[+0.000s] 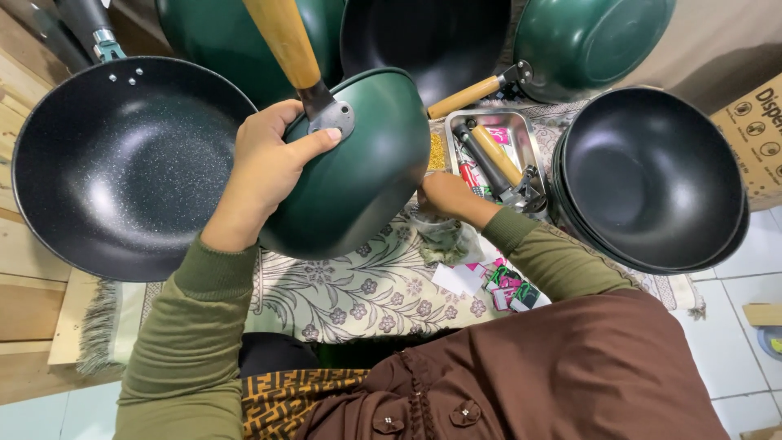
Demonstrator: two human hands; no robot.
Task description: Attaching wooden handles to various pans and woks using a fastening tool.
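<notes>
A large black wok [122, 163] is lying open at nine o'clock, holding nothing. At three o'clock a stack of black woks [652, 175] is sitting, the top one also holding nothing. In the centre the left hand [265, 167] is holding a green wok [358, 175] tilted, its outside facing the camera; the fingers [314, 145] are gripping it at the metal bracket where the wooden handle [283, 37] joins. At one o'clock a steel tray [521, 134] is containing loose handles and small parts. The right hand [446, 195] is reaching under the wok's rim beside the tray; I cannot tell whether its fingers are closed. Everything is resting on a floral cloth [358, 293].
</notes>
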